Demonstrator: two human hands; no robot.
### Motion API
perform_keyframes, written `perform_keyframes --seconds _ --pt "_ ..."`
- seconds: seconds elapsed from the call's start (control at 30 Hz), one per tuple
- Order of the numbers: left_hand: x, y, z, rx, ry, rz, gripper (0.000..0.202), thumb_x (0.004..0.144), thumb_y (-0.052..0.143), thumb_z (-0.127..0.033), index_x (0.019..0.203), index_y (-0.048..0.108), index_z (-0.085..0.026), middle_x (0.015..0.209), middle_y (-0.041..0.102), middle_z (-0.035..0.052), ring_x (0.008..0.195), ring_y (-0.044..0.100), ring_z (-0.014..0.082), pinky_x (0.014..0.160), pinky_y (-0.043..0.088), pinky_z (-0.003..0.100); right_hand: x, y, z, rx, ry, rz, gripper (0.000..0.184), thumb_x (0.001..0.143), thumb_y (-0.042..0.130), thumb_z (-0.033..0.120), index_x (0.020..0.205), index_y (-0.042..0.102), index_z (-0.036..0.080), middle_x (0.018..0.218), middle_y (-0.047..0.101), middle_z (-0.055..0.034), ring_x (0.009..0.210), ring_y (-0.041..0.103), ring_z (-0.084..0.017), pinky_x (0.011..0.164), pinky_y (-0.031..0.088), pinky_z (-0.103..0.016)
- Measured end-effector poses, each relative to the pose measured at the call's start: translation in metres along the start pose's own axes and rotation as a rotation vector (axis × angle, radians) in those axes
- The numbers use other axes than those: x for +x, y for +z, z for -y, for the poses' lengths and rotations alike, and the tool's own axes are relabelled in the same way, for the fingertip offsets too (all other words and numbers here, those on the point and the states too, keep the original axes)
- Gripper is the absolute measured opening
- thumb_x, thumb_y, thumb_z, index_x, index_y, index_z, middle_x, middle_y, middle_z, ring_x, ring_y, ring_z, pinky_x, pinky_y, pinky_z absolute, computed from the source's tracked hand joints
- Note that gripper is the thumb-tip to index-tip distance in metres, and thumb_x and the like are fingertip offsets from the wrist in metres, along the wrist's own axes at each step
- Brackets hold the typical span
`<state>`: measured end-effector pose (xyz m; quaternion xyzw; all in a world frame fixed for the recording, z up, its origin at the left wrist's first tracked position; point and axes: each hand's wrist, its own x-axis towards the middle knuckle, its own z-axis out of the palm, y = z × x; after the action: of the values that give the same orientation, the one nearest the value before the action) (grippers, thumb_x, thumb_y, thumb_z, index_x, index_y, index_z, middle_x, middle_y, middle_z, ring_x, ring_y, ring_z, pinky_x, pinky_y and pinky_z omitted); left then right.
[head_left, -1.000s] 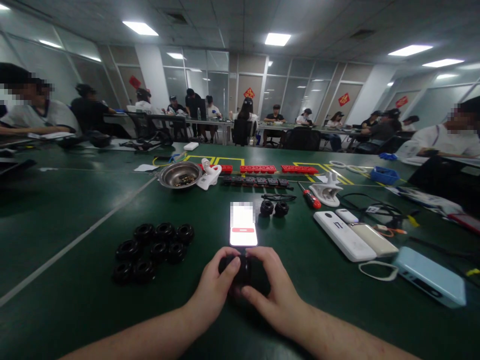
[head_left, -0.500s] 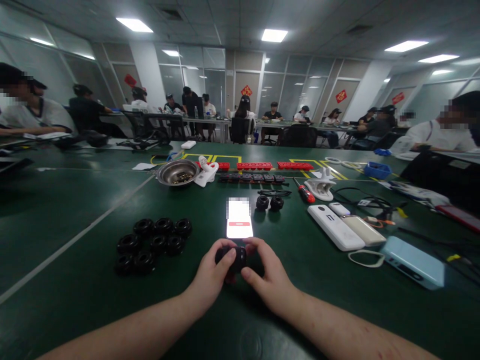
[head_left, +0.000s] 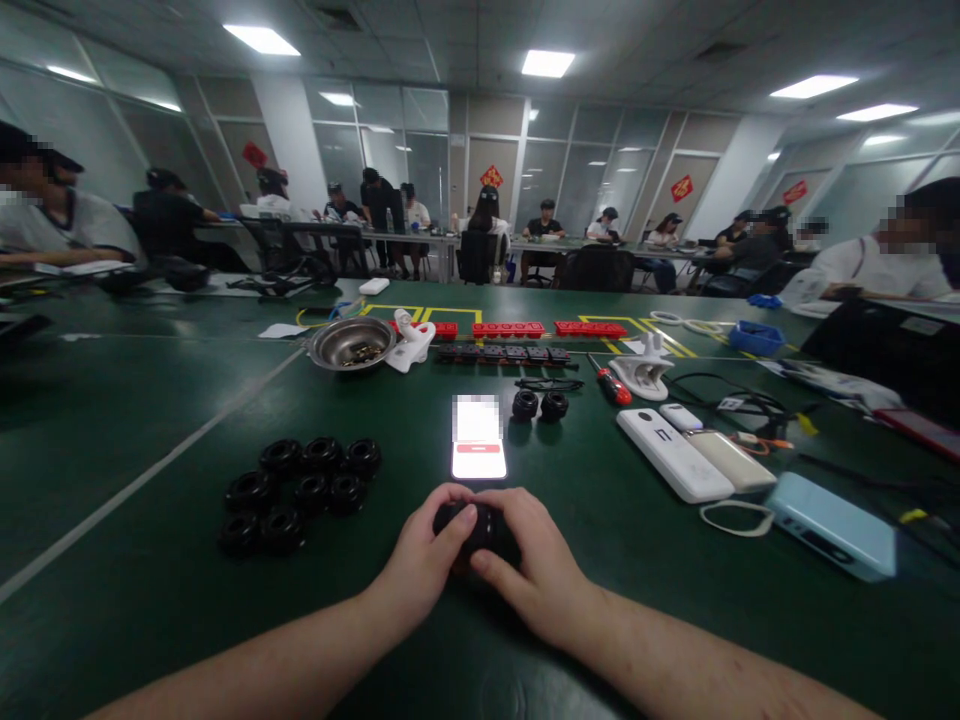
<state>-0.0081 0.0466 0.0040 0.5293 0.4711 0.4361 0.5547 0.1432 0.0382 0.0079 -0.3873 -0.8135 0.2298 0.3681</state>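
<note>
Both hands grip one glossy black ring-shaped part (head_left: pixel 480 528) above the green table, just in front of a lit phone (head_left: pixel 478 462). My left hand (head_left: pixel 433 540) has its thumb over the top of the part and its fingers round the far side. From the right, my right hand (head_left: pixel 534 550) curls round it, thumb low on the near side; the undersides of the fingers are hidden. Several similar black ring-shaped parts (head_left: pixel 311 490) lie grouped to the left. Two more black round parts (head_left: pixel 540 405) stand right of the phone.
A metal bowl (head_left: pixel 351 345) with small brassy pieces sits far left. Red strips (head_left: pixel 508 329) and a dark strip (head_left: pixel 502 356) lie ahead. To the right are a screwdriver (head_left: pixel 615 386), white power bank (head_left: pixel 671 455), light-blue box (head_left: pixel 832 525) and cables. People sit around the room.
My right hand has moved left and closed round the black part, where its fingers stood more apart before. My left hand keeps its hold. The view has shifted slightly.
</note>
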Motion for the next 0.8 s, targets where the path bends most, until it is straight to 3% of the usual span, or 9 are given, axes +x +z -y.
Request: perform_keyframes --seconds 0.17,0.33,0.43,0.53,0.7,0.8 --pt "0.0008 -0.0011 -0.0011 0.019 -0.009 -0.004 0.025 0.075 0.046 -0.041 0.081 0.052 -0.017 0.075 0.054 0.0006 0.074 0.054 0.0174 0.063 0.045 0.027 0.0004 -0.0003 0.0038 -0.016 -0.046 0.015 0.041 0.076 0.056 0.02 0.114 0.043 0.022 0.105 0.05 -0.0061 0.097 0.045 -0.021 0.084 0.038 -0.036" --pt "-0.0016 -0.0005 0.0005 -0.025 0.002 0.023 0.02 0.073 0.05 -0.037 0.081 0.051 -0.018 0.077 0.053 0.0002 0.073 0.054 0.0171 0.059 0.046 0.026 -0.0016 0.0025 -0.0002 0.02 0.026 -0.069 0.049 0.072 0.059 0.031 0.116 0.039 0.02 0.105 0.049 -0.0079 0.096 0.046 -0.023 0.083 0.038 -0.04" --pt "-0.0024 0.0001 0.0018 -0.048 -0.055 0.058 0.022 0.072 0.051 -0.038 0.082 0.049 -0.019 0.075 0.051 -0.0013 0.064 0.054 0.0148 0.048 0.045 0.022 -0.0008 0.003 -0.0044 0.037 0.089 -0.063 0.033 0.076 0.055 0.035 0.105 0.048 0.02 0.093 0.054 -0.0059 0.086 0.05 -0.022 0.075 0.041 -0.038" --pt "-0.0019 -0.0004 0.0009 -0.026 -0.039 0.052 0.023 0.072 0.051 -0.04 0.082 0.049 -0.019 0.075 0.051 -0.0013 0.065 0.054 0.0146 0.048 0.045 0.021 0.0007 0.0017 -0.0034 0.024 0.062 -0.046 0.026 0.077 0.055 0.032 0.1 0.052 0.021 0.09 0.056 -0.0048 0.084 0.05 -0.021 0.074 0.041 -0.037" --pt "-0.0011 -0.0016 -0.0012 0.006 -0.03 -0.002 0.026 0.073 0.048 -0.042 0.082 0.051 -0.018 0.075 0.053 -0.0006 0.067 0.054 0.0154 0.053 0.045 0.023 -0.0006 0.0013 0.001 0.016 -0.037 -0.049 0.041 0.074 0.059 0.024 0.112 0.043 0.023 0.105 0.051 -0.0052 0.097 0.046 -0.021 0.085 0.037 -0.038" --pt "-0.0019 -0.0009 -0.0004 -0.013 -0.024 -0.009 0.025 0.072 0.05 -0.042 0.081 0.05 -0.019 0.073 0.052 -0.0014 0.065 0.054 0.0148 0.051 0.045 0.023 -0.0024 0.0033 -0.0021 0.046 0.021 -0.109 0.053 0.072 0.06 0.029 0.118 0.035 0.021 0.105 0.048 -0.0069 0.097 0.046 -0.022 0.084 0.037 -0.039"
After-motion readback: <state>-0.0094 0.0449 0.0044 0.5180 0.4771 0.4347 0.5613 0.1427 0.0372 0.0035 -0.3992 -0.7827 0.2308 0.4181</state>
